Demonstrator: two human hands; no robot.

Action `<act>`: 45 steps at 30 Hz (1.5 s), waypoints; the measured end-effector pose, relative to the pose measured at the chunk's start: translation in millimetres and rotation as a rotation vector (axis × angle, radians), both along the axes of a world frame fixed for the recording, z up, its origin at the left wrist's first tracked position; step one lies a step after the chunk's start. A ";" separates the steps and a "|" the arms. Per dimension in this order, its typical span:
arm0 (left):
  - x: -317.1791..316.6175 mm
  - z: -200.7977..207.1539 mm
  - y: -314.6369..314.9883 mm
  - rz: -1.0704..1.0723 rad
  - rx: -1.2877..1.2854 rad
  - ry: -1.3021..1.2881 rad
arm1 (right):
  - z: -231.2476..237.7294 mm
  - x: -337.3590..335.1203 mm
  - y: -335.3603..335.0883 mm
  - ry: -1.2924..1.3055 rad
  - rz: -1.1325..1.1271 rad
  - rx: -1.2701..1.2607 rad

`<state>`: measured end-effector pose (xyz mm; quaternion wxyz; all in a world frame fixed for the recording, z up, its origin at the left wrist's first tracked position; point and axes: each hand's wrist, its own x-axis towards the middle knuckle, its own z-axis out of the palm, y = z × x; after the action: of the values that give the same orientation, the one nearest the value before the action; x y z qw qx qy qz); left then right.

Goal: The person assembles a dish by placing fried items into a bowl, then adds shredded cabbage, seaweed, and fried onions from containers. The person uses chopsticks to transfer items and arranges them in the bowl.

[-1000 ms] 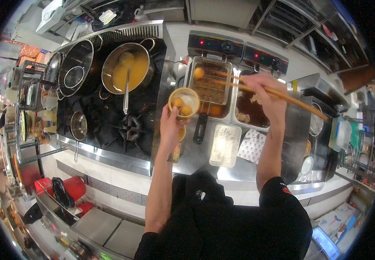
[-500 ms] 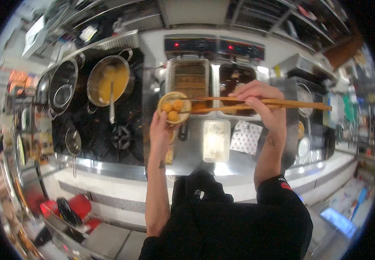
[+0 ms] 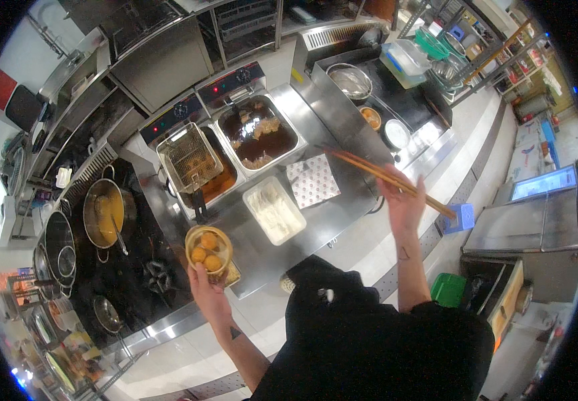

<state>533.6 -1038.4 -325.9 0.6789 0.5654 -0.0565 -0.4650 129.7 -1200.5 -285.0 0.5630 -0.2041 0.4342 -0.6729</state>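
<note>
My left hand grips the near rim of a small round bowl, light brown in colour. Several golden fried balls lie in it. The bowl is over the steel counter, beside the stove's edge. In my right hand is a pair of long wooden chopsticks, held closed around their middle; their tips point to the upper left, with nothing between them. Left of the tips lies a sheet of patterned paper. A white rectangular tray with pale powder stands beside the paper.
Behind the tray are two deep fryers, one with a wire basket raised over it, the other with dark oil and frying pieces. On the left stove stand a pot of yellow liquid and a small ladle-like strainer. A strainer sits at the far right.
My view has turned right. The chopsticks have left the bowl and swung away to the right, above the paper's side. The bowl stays in my left hand, lower and nearer.
</note>
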 end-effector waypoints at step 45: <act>-356.4 12.6 -11.1 0.251 0.143 0.111 | -194.1 -179.3 -363.7 1.808 0.929 -0.896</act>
<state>177.2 -1049.5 -313.3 0.6918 0.5884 0.0853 -0.4097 -49.6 -1564.2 -479.1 0.1119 -0.9475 0.2837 -0.0958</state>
